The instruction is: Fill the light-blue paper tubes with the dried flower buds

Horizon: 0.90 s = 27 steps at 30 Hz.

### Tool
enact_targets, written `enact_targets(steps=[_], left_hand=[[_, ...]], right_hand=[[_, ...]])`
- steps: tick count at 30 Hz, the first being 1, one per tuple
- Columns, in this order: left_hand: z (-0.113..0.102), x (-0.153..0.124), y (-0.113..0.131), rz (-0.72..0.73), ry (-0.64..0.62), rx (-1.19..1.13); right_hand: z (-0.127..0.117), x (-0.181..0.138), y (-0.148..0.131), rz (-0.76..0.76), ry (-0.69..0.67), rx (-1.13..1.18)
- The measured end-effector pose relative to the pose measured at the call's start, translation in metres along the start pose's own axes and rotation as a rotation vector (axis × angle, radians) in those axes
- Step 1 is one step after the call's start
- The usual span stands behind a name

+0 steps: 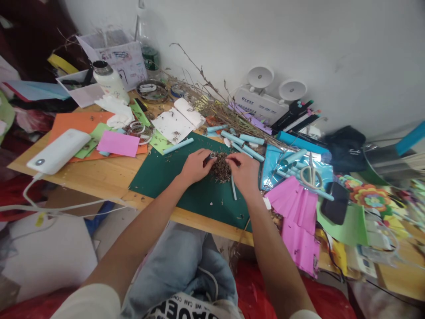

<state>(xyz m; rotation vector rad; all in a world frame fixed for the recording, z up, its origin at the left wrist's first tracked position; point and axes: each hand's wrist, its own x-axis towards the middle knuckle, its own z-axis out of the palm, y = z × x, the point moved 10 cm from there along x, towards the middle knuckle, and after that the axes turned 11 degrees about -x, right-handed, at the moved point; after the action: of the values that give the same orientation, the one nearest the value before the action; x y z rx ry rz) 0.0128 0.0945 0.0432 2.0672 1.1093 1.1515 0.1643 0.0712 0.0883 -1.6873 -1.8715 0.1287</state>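
A heap of brown dried plant bits [221,172] lies on the dark green mat [159,173] in front of me. At the heap's left edge my left hand [195,167] is closed around a small dark cylinder [211,156] with a round, pale end. On the other side my right hand [246,172] has its thumb and fingers pinched together at the heap; whatever is between them is too small to make out. Under that hand a thin light blue paper tube [233,188] rests on the mat, partly covered.
Dry twigs [206,104] and several blue paper tubes [244,144] lie behind the mat. Scissors [311,173], pink crepe paper [299,221] and a black phone [334,203] are at right. A white power bank [58,150] and a bottle [111,82] stand left.
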Motion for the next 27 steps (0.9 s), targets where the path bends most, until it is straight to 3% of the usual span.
enact_targets(steps=[10, 13, 18, 27], left_hand=[[0.001, 0.000, -0.001, -0.002, -0.005, 0.005], [0.001, 0.000, -0.001, 0.004, -0.004, 0.006], [0.002, -0.001, 0.002, 0.032, -0.009, -0.021], [-0.001, 0.000, 0.006, 0.058, 0.001, -0.027]], right_hand=[[0.004, 0.000, 0.008, 0.051, 0.003, 0.052], [-0.004, 0.002, -0.004, -0.010, 0.015, -0.045], [-0.015, 0.003, -0.030, -0.064, 0.055, 0.067], [0.010, 0.005, -0.042, -0.148, 0.008, 0.052]])
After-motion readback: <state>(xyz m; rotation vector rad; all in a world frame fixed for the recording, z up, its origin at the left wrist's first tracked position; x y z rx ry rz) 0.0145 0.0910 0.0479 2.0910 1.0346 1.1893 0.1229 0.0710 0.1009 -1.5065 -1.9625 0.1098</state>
